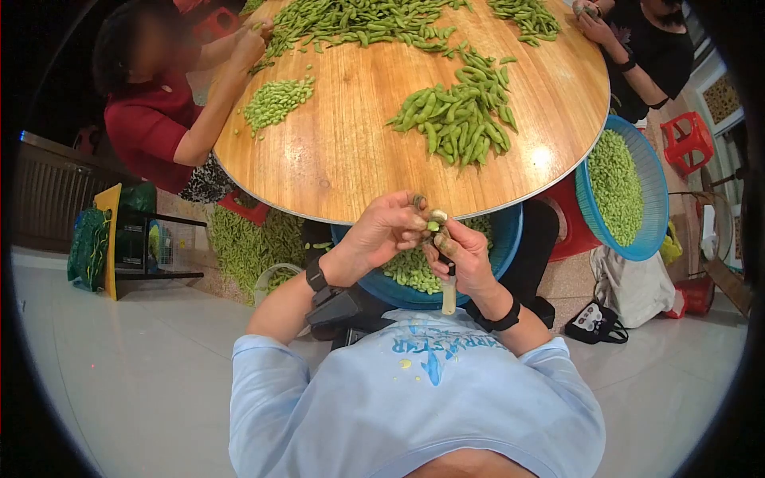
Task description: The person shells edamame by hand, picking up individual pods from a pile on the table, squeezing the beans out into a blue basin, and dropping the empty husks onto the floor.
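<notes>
Above the table's near edge, my two hands meet with fingertips close together. My left hand (388, 229) is closed in a pinch beside a small green bean pod (433, 226), mostly hidden by the fingers. My right hand (466, 256) is closed too, its fingertips at the pod. A small knife (449, 296) with a dark handle and pale blade hangs downward from my right hand. Some fingertips look dark, perhaps stained or covered. Below both hands is a blue basin (374, 285) with shelled green beans (414, 273) in it.
The round wooden table (343, 151) bears a near pile of pods (462, 115), a larger far pile (358, 22) and shelled beans (277, 103). People sit left and right. A blue basket (649, 187), a red stool (688, 143) and heaped pods (255, 247) stand around.
</notes>
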Demonstrator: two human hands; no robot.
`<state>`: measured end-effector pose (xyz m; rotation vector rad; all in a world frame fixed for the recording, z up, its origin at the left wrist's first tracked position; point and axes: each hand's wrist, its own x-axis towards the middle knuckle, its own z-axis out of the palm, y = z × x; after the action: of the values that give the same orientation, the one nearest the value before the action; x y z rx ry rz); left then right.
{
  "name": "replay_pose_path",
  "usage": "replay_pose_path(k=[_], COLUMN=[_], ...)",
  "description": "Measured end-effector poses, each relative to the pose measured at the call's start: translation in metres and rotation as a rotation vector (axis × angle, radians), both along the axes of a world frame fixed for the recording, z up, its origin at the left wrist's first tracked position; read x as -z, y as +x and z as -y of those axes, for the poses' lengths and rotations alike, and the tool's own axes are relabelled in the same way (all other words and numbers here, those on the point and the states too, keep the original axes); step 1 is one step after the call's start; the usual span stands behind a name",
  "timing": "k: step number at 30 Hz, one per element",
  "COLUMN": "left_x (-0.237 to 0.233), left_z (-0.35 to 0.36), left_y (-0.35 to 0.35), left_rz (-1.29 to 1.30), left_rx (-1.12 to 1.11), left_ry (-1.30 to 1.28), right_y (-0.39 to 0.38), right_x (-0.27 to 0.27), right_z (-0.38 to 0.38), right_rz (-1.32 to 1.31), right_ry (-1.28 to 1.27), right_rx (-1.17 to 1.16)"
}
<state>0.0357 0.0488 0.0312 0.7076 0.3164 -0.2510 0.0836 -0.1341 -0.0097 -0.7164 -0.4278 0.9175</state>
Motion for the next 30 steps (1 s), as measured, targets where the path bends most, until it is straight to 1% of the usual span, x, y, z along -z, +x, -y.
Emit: replay_pose_path(k=[1, 2, 3, 4, 5, 6, 7, 8, 10, 11, 12, 13, 14, 15, 16, 18, 22, 26, 28, 29, 30], left_x=[0.0, 0.002, 0.003, 0.001, -0.001, -0.009, -0.013, -0.012, -0.009, -0.01, -0.014, -0.017, -0.015, -0.013, -0.012, -0.013, -0.01, -0.012, -0.015, -0.016, -0.016], left_z=[0.002, 0.004, 0.007, 0.008, 0.009, 0.01, 0.011, 0.01, 0.01, 0.009, 0.01, 0.011, 0.013, 0.015, 0.016, 0.016, 0.012, 0.011, 0.01, 0.01, 0.011], left_y=[-0.002, -0.003, -0.003, -0.005, -0.007, -0.009, -0.01, -0.009, -0.008, -0.01, -0.014, -0.016, -0.016, -0.016, -0.017, -0.017, -0.018, -0.018, -0.018, -0.018, -0.018], left_rz=[-0.012, -0.012, 0.068, 0.148, 0.149, 0.386, 0.632, 0.632, 0.942, 0.942, 0.737, 0.539, 0.541, 0.405, 0.269, 0.279, 0.278, 0.312, 0.323, 0.317, 0.357], left_rx=[0.006, 0.007, -0.044, -0.098, -0.103, -0.12, -0.128, -0.127, -0.273, -0.274, -0.207, -0.142, -0.142, -0.156, -0.164, -0.14, -0.083, -0.074, -0.02, -0.036, -0.031], left_ry=[0.04, 0.039, 0.319, 0.6, 0.602, 1.103, 1.6, 1.6, 1.859, 1.86, 1.721, 1.573, 1.572, 1.238, 0.904, 0.9, 0.882, 0.912, 1.067, 1.079, 1.151], right_y=[0.0, 0.0, 0.001, 0.001, 0.001, 0.0, 0.0, -0.002, -0.004, -0.005, -0.005, -0.004, -0.002, -0.002, -0.002, -0.001, -0.001, 0.003, 0.004, 0.003, 0.003], right_x=[-0.002, -0.004, -0.006, -0.009, -0.012, -0.015, -0.018, -0.02, -0.021, -0.019, -0.018, -0.019, -0.019, -0.019, -0.018, -0.015, -0.011, -0.009, -0.01, -0.013, -0.015], right_z=[0.0, 0.001, 0.001, 0.0, 0.0, 0.0, 0.0, -0.001, -0.004, -0.006, -0.007, -0.008, -0.009, -0.009, -0.01, -0.011, -0.011, -0.009, -0.006, -0.005, -0.004], right_rz=[-0.002, -0.114, -0.224, -0.22, -0.304, -0.391, -0.392, -0.418, -0.443, -0.333, -0.221, -0.219, -0.136, -0.055, -0.057, 0.031, 0.05, 0.084, 0.117, 0.208, 0.302], right_ry=[-0.001, -0.027, -0.051, -0.049, -0.022, 0.005, 0.006, 0.003, 0.0, -0.036, -0.072, -0.073, -0.141, -0.209, -0.211, -0.219, -0.244, -0.216, -0.217, -0.279, -0.332], right_rx=[0.001, 0.028, 0.052, 0.049, 0.038, 0.031, 0.032, 0.031, 0.024, 0.066, 0.109, 0.11, 0.164, 0.217, 0.218, 0.237, 0.241, 0.209, 0.193, 0.226, 0.253])
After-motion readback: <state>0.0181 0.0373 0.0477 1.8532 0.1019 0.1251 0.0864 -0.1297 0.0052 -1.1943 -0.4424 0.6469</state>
